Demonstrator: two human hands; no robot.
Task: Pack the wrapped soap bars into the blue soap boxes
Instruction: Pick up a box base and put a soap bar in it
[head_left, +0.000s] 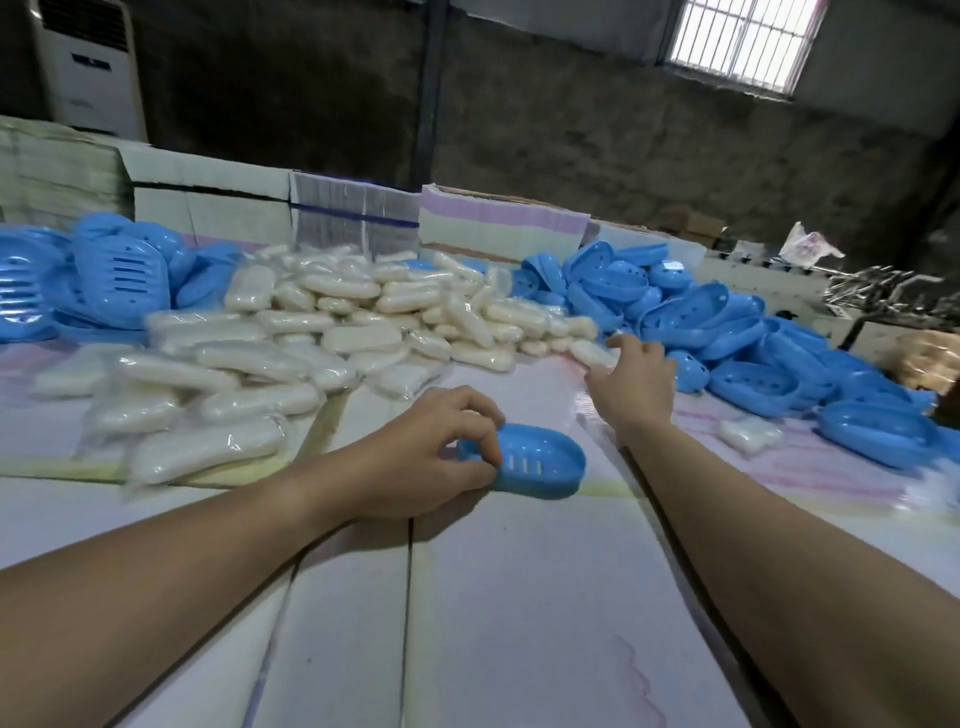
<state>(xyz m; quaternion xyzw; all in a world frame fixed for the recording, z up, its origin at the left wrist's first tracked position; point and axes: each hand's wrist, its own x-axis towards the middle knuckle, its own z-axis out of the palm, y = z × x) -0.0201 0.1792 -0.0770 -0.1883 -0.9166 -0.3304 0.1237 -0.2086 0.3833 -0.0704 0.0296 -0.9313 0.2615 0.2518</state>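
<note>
— Where's the box?
— The blue soap box (540, 465) sits open on the counter (519, 597), left hand (415, 462) pinching its rim.
— The right hand (631, 382)?
— Fingers curled over a wrapped soap bar (592, 355) at the pile's edge.

hands (421, 457): 2 | wrapped soap bars (322, 332): dozens, uncountable | blue soap boxes (727, 322): dozens, uncountable

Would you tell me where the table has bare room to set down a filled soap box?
Free: the near table between the forearms, below the blue soap box the left hand holds. Crowded: the soap pile behind, and the blue boxes beyond the right hand.
</note>
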